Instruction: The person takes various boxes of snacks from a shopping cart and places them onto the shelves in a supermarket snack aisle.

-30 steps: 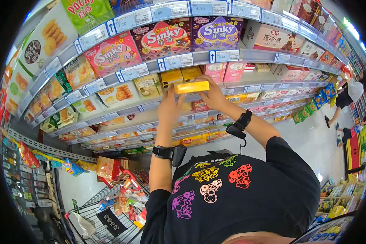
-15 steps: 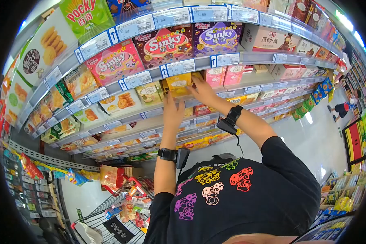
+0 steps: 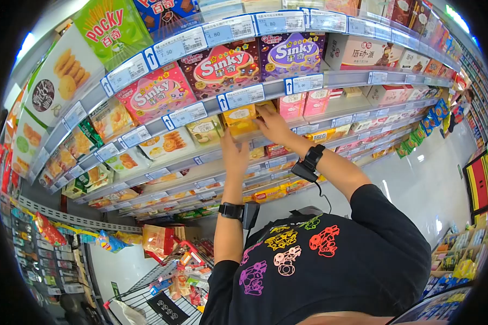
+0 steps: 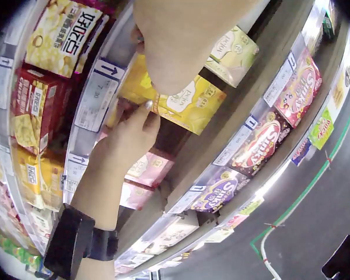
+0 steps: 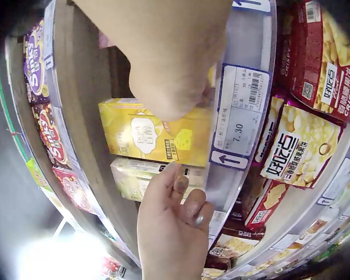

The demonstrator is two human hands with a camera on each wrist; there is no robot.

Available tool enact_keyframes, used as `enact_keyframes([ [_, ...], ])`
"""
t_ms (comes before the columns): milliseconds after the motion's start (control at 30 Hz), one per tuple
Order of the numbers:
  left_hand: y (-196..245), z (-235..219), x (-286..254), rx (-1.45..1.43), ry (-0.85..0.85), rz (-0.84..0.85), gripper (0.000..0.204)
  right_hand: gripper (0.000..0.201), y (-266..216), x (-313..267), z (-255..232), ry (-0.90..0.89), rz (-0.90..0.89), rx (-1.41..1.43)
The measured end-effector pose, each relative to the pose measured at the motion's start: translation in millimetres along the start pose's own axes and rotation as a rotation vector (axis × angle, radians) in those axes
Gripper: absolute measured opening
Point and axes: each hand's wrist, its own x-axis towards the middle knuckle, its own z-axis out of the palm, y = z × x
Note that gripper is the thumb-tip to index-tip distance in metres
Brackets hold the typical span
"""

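A yellow box (image 3: pixel 240 115) stands in a shelf row beside a pale green box (image 3: pixel 205 130), with more yellow packaging below its front. My right hand (image 3: pixel 274 128) is at its right side, thumb on the front edge and fingers bent around the side in the left wrist view. Lower down, my left hand (image 3: pixel 235 156) touches the box's lower left edge with an extended finger; its other fingers bend loosely in the right wrist view. That view shows the yellow box (image 5: pixel 157 137) directly against the pale green one (image 5: pixel 131 178). The right fingertips are partly hidden.
Pink boxes (image 3: pixel 315 103) stand right of the yellow one. A shelf edge with price tags (image 3: pixel 241 96) runs just above the hands. Below left is a wire shopping cart (image 3: pixel 141 287) filled with packages. An aisle floor (image 3: pixel 412 179) lies to the right.
The yellow box, held flat before the shelf a second ago, has moved in and stands facing outward in the row. Both hands followed it; the left has shifted slightly lower since half a second ago.
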Motion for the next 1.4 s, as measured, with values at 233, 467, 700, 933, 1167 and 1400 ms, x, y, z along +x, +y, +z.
enact_keyframes([
  [233,-1.0,2.4,-2.6,-0.011,0.026,-0.017,0.060,0.045,8.6,-5.4,9.0,-0.039,-0.013,-0.088],
  [467,15.9,2.7,-13.0,-0.281,0.090,-0.190,0.056,0.048,-3.1,-7.4,5.5,-0.093,-0.007,-0.138],
  [700,14.2,2.9,-17.0,-0.074,0.171,-0.100,0.058,0.048,-4.5,-8.6,10.2,-0.014,-0.073,-0.232],
  [933,6.7,5.5,-19.2,-0.029,0.189,0.017,0.061,0.045,-5.0,-9.5,9.5,-0.025,-0.027,-0.234],
  [1167,-11.4,16.3,-27.2,0.041,0.277,0.114,0.068,0.036,22.3,-10.4,29.6,-0.057,0.024,-0.350],
  [1400,5.0,-17.2,-66.9,-0.065,0.241,-0.071,0.063,0.046,3.0,-4.7,27.5,0.044,0.094,-0.153],
])
